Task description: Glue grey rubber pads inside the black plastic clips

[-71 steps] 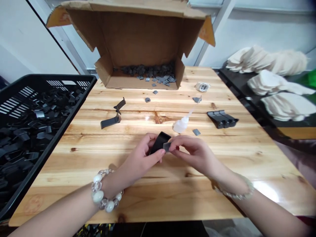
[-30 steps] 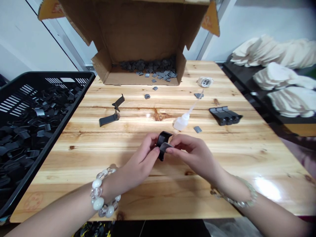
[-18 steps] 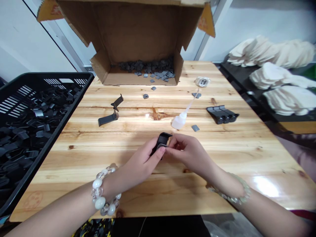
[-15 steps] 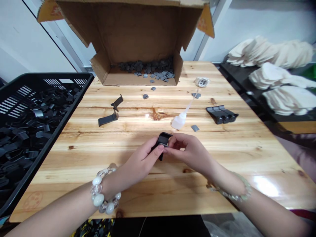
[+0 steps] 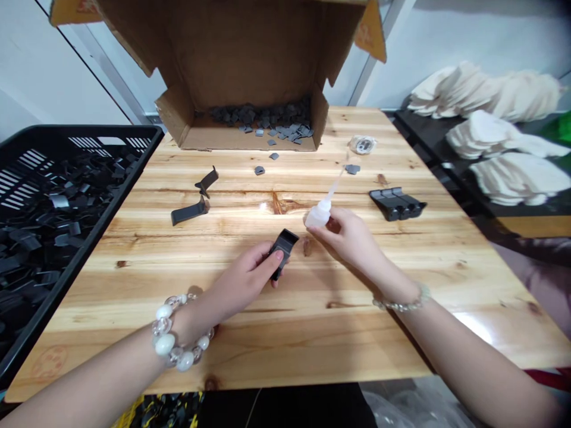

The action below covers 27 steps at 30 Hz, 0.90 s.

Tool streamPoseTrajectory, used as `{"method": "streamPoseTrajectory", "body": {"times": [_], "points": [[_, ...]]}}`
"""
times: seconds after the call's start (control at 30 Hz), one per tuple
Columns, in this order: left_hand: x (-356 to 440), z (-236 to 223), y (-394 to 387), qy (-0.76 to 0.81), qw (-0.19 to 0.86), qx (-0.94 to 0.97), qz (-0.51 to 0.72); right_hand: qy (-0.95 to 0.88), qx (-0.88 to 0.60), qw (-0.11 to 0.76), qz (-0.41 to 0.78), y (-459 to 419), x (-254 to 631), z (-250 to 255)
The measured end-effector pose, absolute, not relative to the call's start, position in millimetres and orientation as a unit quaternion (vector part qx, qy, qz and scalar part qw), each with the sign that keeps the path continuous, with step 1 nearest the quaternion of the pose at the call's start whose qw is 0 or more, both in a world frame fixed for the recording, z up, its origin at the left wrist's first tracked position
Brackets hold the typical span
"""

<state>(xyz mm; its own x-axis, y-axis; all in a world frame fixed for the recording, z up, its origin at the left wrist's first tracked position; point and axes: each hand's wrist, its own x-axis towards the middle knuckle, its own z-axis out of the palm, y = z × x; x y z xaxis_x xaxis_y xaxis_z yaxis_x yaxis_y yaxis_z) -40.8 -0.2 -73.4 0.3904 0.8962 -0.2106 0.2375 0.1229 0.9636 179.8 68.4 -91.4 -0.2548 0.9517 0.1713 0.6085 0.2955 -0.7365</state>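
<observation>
My left hand [image 5: 247, 278] pinches a small black plastic clip [image 5: 282, 246] just above the wooden table [image 5: 285, 333], near its middle. My right hand [image 5: 350, 236] has reached forward and its fingers close round a small white glue bottle [image 5: 319, 213] with a long thin nozzle that points away from me. A beaded bracelet sits on each wrist. The two hands are apart, with a hand's width between them.
An open cardboard box [image 5: 241, 71] with several small grey pads stands at the far edge. A black crate [image 5: 49, 208] full of black clips is on the left. Two loose clips [image 5: 190, 211], a row of joined clips [image 5: 397, 203], stray pads and a tape roll [image 5: 362, 144] lie on the table.
My right hand let go of the clip and moved forward to the glue bottle, closing on it. My left hand keeps the clip, now alone.
</observation>
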Motion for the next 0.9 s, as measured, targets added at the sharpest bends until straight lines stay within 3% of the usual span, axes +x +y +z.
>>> {"method": "streamPoseTrajectory", "body": {"times": [0.17,0.37,0.53,0.67,0.9], "points": [[-42,-78,1,0.462,0.616,0.574,0.278,-0.656,-0.5,0.422,0.377,66,190,-73],[-40,-78,2,0.463,0.68,0.496,0.278,-0.656,-0.473,0.426,0.405,71,210,-52],[-40,-76,2,0.458,0.71,0.48,0.236,-0.549,-0.434,0.553,0.452,73,219,-45],[-43,-76,0,0.448,0.704,0.526,0.163,-0.493,-0.41,0.635,0.43,72,218,-33],[-45,-73,1,0.44,0.709,0.535,0.133,-0.535,-0.388,0.655,0.367,55,212,-23]]}}
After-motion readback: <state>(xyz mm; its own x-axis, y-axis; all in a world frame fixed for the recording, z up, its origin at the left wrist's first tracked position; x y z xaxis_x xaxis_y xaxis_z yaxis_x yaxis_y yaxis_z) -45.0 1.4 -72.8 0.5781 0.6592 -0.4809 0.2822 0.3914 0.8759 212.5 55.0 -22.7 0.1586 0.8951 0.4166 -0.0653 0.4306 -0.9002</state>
